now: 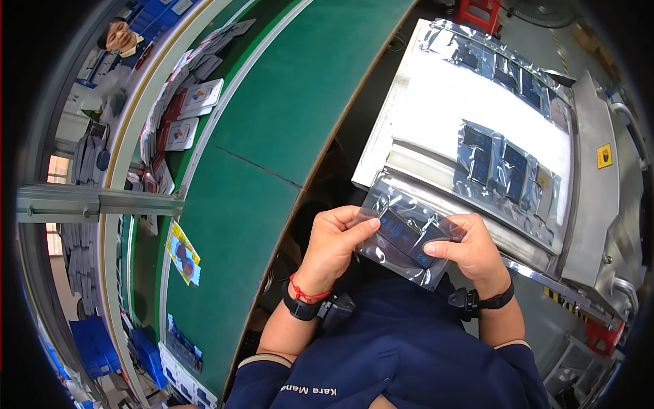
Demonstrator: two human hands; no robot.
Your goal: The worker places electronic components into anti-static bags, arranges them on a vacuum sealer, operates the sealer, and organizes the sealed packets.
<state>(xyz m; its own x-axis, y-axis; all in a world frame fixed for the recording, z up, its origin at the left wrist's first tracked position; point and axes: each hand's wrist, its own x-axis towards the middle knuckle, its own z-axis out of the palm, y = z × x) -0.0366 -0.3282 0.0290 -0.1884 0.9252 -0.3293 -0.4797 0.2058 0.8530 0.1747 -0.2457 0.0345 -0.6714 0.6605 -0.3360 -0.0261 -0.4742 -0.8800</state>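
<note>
Pinching clear pouch (390,258) in both hands (332,238); dark contents (407,238) inside; similar pouches (509,176) lying on white surface (436,102), ahead-right.

A yellow packet (183,253) lies on the green surface (252,146); a red stool (477,18) stands near a fan (543,11).
</note>
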